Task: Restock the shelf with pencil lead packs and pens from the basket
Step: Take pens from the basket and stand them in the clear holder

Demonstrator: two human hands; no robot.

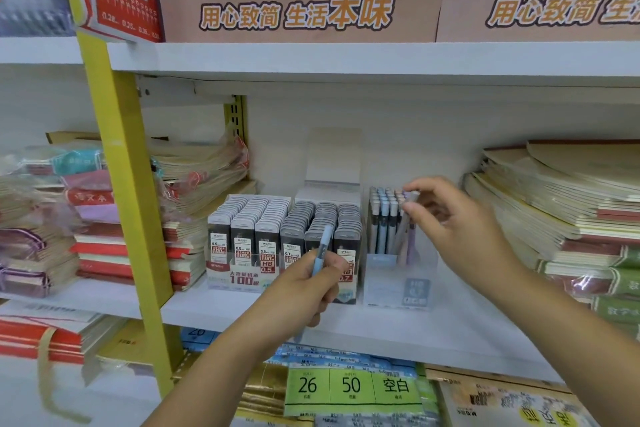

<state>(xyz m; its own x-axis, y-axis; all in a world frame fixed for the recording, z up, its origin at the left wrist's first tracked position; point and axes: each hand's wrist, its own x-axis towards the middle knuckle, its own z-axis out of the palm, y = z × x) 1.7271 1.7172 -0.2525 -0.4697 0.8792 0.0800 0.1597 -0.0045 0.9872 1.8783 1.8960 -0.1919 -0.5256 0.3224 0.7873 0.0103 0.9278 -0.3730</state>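
A blue pen [322,246] is being gripped in the curled left hand [304,288], in front of the pencil lead packs [277,218] on the white shelf [381,326]. A lilac pen [403,232], tilted in the clear pen box [398,277] just right of the packs, is being pinched at its top by the right hand [457,222].

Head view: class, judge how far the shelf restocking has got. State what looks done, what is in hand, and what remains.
Done: lead packs fill their display rows; the clear pen holder has several upright pens. In hand: the right hand pinches a pen at the holder's right side; the left hand grips a blue pen. Left: seat both pens. The basket is out of view, so remaining stock is unknown.
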